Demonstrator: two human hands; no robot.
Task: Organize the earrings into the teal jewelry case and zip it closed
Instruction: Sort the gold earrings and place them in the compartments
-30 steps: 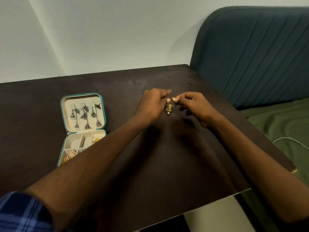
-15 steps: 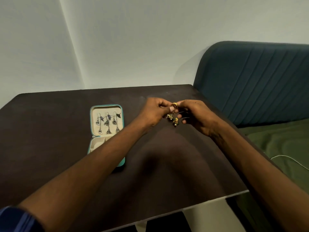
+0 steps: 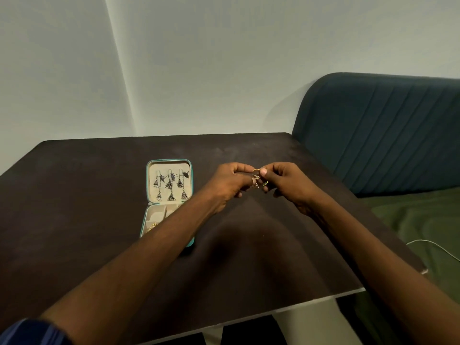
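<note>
Gold earring point(image 3: 256, 176) pinched between left hand point(image 3: 230, 185) and right hand point(image 3: 290, 184)

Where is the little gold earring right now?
In the head view the gold earring is pinched between the left hand and right hand, above the dark table, to the right of the open teal case.

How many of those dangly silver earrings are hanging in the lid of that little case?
3. They hang side by side in the open lid of the teal case: left, middle, right. The left forearm covers part of the tray below, so other earrings may be hidden.
</note>
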